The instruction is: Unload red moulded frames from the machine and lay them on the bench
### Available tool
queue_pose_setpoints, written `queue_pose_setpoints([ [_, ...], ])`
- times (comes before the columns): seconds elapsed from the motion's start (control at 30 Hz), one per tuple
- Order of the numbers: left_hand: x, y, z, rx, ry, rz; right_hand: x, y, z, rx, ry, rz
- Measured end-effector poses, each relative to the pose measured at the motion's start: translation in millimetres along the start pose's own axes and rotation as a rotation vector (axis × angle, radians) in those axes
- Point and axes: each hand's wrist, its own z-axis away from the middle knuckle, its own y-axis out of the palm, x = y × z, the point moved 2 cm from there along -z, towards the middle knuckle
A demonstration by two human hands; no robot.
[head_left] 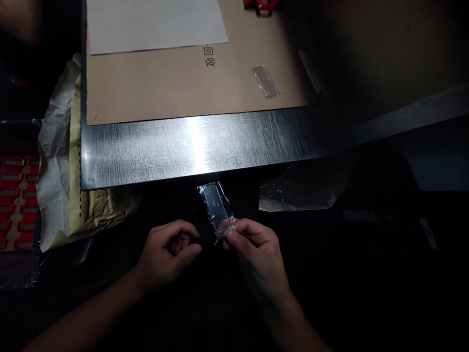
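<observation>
My right hand pinches the near end of a small clear plastic bag with a dark flat part inside it, held just below the metal table edge. Close to the left of the bag, my left hand is curled into a loose fist, thumb against fingers; I cannot make out anything in it. Both hands sit in deep shadow in front of the table.
Brown cardboard covers the tabletop, with a white sheet, another small clear bag and a red part on it. A tray of red parts lies far left, crumpled wrapping beside it, and a clear bag right.
</observation>
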Motion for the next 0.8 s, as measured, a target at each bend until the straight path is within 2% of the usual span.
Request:
queue_pose_setpoints([
  [0.07,2.9,3.0,-0.8,0.013,-0.107,0.099,0.4,0.6,-0.1,0.015,0.008,-0.022],
  [0.17,6.9,3.0,-4.4,0.068,-0.320,0.388,0.2,-0.1,-0.5,0.043,0.016,-0.102],
  [0.3,3.3,1.5,-11.2,0.196,-0.453,0.775,-1.3,-0.2,0.4,0.231,-0.009,-0.254],
  [0.37,-1.3,1.7,-13.4,0.253,-0.449,0.883,-2.4,0.2,1.3,0.347,-0.019,-0.250],
  [0.43,-5.5,2.1,-14.2,0.283,-0.397,0.955,-3.1,-0.4,1.4,0.393,-0.030,-0.211],
  [0.53,-8.6,1.3,-12.4,0.291,-0.292,1.018,-2.7,-2.1,0.5,0.389,-0.050,-0.165],
  [0.7,-11.3,-3.2,-6.1,0.306,-0.223,0.993,-3.2,-5.6,-0.8,0.368,-0.057,-0.066],
  [0.8,-16.1,-10.4,-5.4,0.236,-0.146,0.925,-5.6,-12.1,-1.7,0.338,-0.076,-0.005],
])
